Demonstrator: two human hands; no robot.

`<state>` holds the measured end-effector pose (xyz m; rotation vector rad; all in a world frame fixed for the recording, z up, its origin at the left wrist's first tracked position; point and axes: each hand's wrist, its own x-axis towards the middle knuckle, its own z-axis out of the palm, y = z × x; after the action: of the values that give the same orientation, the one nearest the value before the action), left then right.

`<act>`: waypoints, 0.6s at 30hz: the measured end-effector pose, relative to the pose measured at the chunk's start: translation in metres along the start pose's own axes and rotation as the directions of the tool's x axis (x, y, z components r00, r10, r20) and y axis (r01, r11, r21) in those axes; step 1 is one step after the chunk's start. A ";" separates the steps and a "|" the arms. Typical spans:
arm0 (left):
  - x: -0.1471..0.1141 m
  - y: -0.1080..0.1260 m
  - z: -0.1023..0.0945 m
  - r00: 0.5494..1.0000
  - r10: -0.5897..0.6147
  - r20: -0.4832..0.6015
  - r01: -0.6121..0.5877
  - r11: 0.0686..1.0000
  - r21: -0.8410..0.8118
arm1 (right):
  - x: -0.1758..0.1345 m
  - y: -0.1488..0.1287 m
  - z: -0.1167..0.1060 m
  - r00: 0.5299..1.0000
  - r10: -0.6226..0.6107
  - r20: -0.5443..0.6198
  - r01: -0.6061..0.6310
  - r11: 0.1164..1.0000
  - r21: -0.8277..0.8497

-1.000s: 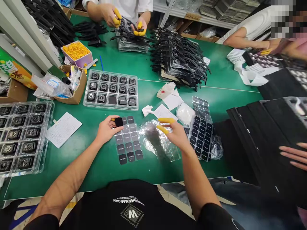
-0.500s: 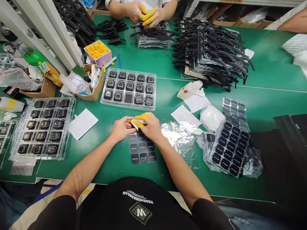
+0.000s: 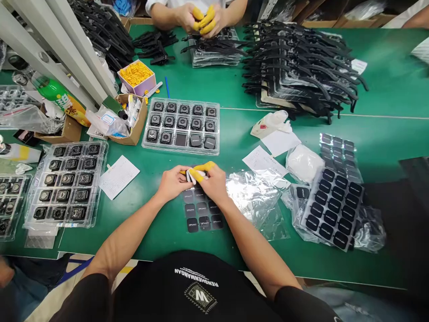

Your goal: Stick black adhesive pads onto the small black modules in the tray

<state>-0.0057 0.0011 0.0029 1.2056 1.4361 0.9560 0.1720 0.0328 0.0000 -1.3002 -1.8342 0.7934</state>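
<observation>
My left hand (image 3: 173, 183) is closed, fingertips pinched round a small dark item mostly hidden between the hands. Yellow finger cots cover fingers of my right hand (image 3: 215, 182), which grips a folded white cloth (image 3: 191, 177) against that item. Both hands meet over the top of a clear sheet of black square stickers (image 3: 202, 209) with white lettering. Beyond them lies a clear plastic tray (image 3: 146, 145) with rows of black watch cases (image 3: 182, 122). Two pieces in its front row, at the right, show plain dark faces with lettering.
At left are more watch trays (image 3: 97, 190), a paper slip (image 3: 119, 177) and a cardboard box (image 3: 136, 134). Right of my hands lie clear plastic film (image 3: 251, 197), white papers (image 3: 263, 161) and sticker sheets (image 3: 333, 208). Across the table, a co-worker's hands (image 3: 203, 20) work near stacked straps (image 3: 298, 67).
The white cloth has shifted and refolded slightly between my fingers. My hands stay together over the sticker sheet. The head view has turned a little, and the co-worker's fingers have moved slightly.
</observation>
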 end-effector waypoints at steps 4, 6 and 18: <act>-0.001 0.000 0.000 1.000 -0.011 -0.004 0.011 1.000 -0.005 | 0.000 -0.001 0.003 1.000 0.000 -0.015 0.000 1.000 0.002; 0.000 0.002 -0.001 1.000 -0.016 -0.002 0.016 1.000 -0.018 | 0.003 -0.001 0.001 0.999 0.019 -0.031 -0.020 0.999 -0.044; 0.000 0.003 -0.002 0.998 -0.062 -0.011 0.061 0.995 -0.085 | 0.019 -0.003 -0.011 0.983 0.107 -0.152 -0.127 0.983 -0.133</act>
<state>-0.0066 0.0020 0.0061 1.0892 1.4214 0.9748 0.1761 0.0508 0.0123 -1.5282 -1.7373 0.6204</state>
